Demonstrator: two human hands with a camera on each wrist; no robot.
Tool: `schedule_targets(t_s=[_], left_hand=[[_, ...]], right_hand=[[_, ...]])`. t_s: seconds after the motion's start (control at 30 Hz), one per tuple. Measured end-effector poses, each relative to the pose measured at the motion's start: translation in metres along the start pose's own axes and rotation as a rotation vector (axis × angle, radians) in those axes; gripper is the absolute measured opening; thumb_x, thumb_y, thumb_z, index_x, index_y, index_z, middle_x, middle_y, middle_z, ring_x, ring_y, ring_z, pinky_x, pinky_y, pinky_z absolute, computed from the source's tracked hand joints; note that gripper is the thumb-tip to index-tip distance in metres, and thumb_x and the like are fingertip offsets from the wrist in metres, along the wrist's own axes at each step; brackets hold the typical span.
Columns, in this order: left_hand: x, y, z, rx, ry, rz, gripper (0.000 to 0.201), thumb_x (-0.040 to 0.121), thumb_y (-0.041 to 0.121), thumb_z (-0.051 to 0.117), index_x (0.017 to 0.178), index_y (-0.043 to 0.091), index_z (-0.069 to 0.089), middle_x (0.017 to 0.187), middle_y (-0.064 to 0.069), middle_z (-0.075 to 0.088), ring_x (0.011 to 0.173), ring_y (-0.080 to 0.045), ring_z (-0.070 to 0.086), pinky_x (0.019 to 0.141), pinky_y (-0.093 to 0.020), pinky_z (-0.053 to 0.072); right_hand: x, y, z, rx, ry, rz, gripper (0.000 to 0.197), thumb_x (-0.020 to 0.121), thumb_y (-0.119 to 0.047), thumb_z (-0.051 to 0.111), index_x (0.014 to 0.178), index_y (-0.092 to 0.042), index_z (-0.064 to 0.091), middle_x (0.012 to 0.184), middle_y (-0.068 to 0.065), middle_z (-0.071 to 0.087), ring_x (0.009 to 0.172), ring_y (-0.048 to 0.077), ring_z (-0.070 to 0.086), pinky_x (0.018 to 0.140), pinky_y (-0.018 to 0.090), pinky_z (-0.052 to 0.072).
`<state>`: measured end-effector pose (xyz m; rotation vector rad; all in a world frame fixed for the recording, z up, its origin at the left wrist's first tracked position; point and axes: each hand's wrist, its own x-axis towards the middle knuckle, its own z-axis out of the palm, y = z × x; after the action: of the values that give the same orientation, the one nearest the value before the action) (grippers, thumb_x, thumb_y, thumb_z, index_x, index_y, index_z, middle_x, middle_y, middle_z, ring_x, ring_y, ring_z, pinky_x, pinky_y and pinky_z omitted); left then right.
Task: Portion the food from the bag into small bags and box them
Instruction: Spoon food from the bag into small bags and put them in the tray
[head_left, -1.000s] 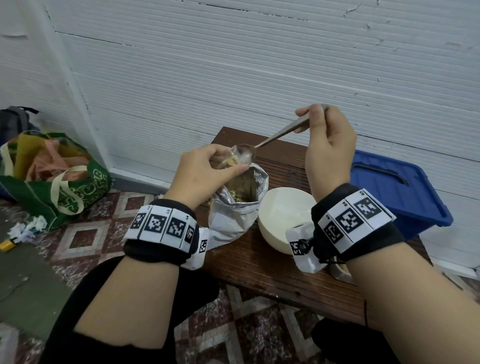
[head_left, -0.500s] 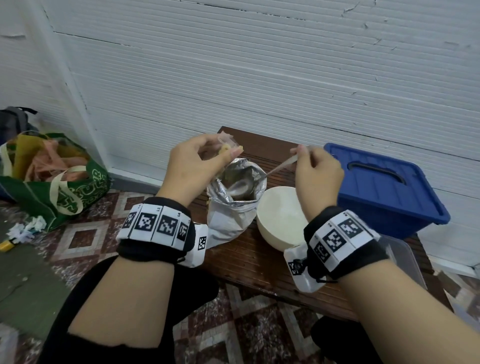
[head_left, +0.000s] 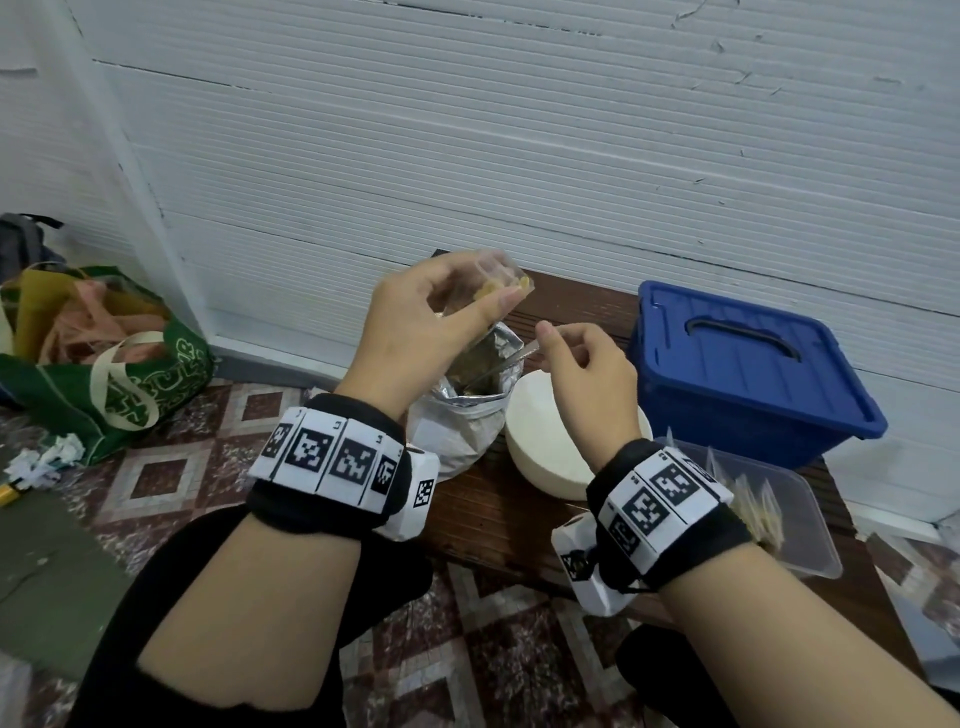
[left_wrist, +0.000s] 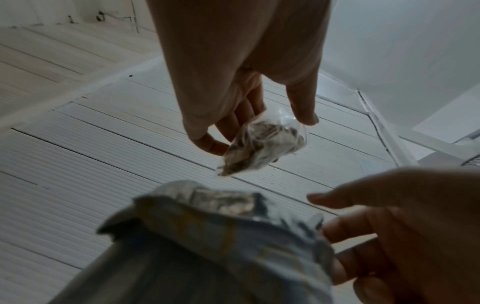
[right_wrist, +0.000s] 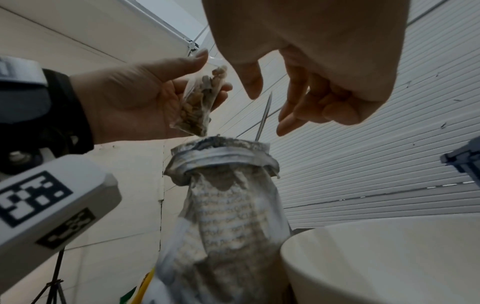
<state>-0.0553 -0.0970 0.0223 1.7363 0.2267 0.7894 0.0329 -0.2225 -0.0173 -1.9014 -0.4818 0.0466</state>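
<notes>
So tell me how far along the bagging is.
Done: several filled bags lie in the clear tub. In hand: left hand holds a part-filled small bag; spoon stands in the foil bag, right hand at its handle. Left: sealing, boxing, more portions.

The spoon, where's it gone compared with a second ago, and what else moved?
The right hand lowered the spoon from the small bag into the foil bag and has let it go; it now stands there. The left hand raised the small bag slightly. The white bowl stayed put.
</notes>
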Motion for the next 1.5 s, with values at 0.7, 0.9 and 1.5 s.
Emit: schedule_targets(t_s=[0.7, 0.9, 1.5], left_hand=[[-0.053, -0.017, 0.101, -0.002, -0.303, 0.026, 0.047, 0.076, 0.02, 0.08, 0.121, 0.02, 0.065, 0.107, 0.016, 0.067, 0.1, 0.012, 0.059, 0.084, -0.003, 0.04], [-0.06, -0.036, 0.109, 0.021, -0.438, -0.015, 0.065, 0.073, 0.023, 0.082, 0.132, 0.031, 0.054, 0.121, 0.016, 0.062, 0.115, 0.011, 0.052, 0.096, -0.005, 0.036], [-0.054, -0.066, 0.109, 0.098, -0.466, -0.085, 0.031, 0.079, 0.02, 0.077, 0.102, 0.036, 0.063, 0.1, 0.011, 0.069, 0.097, -0.002, 0.063, 0.094, -0.024, 0.049]], right_hand=[[-0.05, 0.022, -0.101, 0.132, 0.057, 0.095, 0.036, 0.089, -0.023, 0.062, 0.053, -0.026, 0.064, 0.054, -0.013, 0.06, 0.068, 0.006, 0.059, 0.074, 0.03, 0.045], [-0.049, 0.029, -0.115, 0.028, 0.01, 0.111, 0.025, 0.089, -0.021, 0.062, 0.065, -0.019, 0.066, 0.056, -0.014, 0.06, 0.063, 0.001, 0.054, 0.069, 0.026, 0.04], [-0.044, 0.028, -0.116, -0.237, -0.05, 0.043, 0.007, 0.084, -0.027, 0.07, 0.079, -0.023, 0.071, 0.073, -0.004, 0.068, 0.071, 0.007, 0.062, 0.064, 0.013, 0.047]])
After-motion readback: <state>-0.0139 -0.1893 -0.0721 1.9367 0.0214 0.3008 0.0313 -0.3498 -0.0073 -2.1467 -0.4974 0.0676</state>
